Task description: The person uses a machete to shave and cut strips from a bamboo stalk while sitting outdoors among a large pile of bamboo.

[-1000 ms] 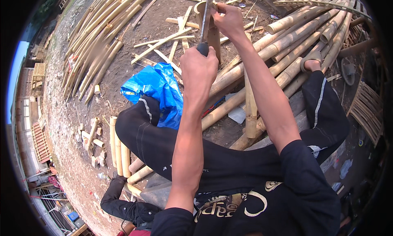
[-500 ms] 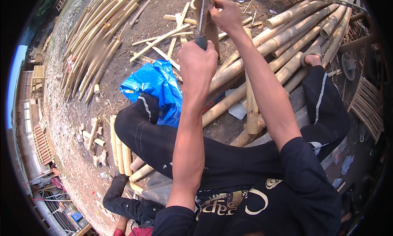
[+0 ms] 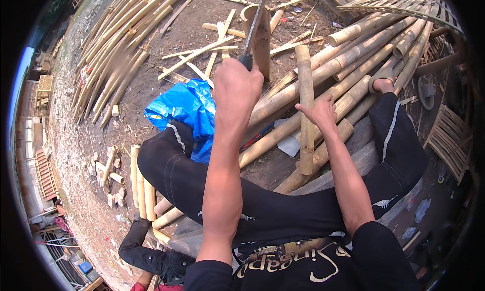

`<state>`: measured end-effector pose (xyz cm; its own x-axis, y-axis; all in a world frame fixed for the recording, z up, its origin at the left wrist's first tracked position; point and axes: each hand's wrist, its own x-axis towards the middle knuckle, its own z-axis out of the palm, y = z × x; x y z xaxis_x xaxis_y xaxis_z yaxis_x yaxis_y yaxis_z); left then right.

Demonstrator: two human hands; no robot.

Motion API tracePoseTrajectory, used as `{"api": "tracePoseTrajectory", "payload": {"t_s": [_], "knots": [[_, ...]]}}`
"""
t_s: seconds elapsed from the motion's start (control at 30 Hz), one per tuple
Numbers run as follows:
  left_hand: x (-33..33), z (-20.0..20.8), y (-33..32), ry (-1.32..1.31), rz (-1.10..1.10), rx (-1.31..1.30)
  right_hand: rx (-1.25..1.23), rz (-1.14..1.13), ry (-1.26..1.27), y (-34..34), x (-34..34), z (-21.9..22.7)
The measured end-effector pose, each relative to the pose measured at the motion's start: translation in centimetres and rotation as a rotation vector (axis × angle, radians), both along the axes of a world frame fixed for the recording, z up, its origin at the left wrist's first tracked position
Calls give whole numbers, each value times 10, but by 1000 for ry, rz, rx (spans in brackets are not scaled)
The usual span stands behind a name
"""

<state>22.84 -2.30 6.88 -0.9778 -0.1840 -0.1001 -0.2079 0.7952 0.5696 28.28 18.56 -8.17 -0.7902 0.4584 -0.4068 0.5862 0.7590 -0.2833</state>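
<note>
Raised in front of me, my left hand (image 3: 237, 89) is closed around the dark handle of a long-bladed knife (image 3: 257, 23). Its narrow grey blade points away and up, across the edge of an upright, hollow split bamboo piece (image 3: 261, 46). Whether blade and bamboo touch, I cannot tell. My right hand (image 3: 322, 112) has its fingers apart and holds nothing visible. It is beside a short bamboo length (image 3: 306, 134) that leans on the longer poles; contact with it is unclear.
Long bamboo poles (image 3: 364, 36) lie to the right, under my outstretched foot. More bamboo (image 3: 126, 38) is stacked at far left. A blue plastic sheet (image 3: 182, 106) sits by my left knee. Split strips (image 3: 202, 53) litter the dirt. A person's dark-clad leg (image 3: 151, 255) shows at lower left.
My right hand has let go of the split bamboo's top and come back toward me, down to the short bamboo length. The left hand still grips the knife, slightly lower and nearer.
</note>
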Motion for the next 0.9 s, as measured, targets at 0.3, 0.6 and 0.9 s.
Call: {"api": "tracePoseTrajectory", "payload": {"t_s": [0.3,0.6,0.9], "knots": [[2,1,0,-79,-22,19,-181,-45,-443,12,154,-148],[6,1,-6,-50,-13,69,-1259,-621,232,6,54,20],[9,4,-8,-70,-27,66,-311,90,1301,98,-31,302]]}}
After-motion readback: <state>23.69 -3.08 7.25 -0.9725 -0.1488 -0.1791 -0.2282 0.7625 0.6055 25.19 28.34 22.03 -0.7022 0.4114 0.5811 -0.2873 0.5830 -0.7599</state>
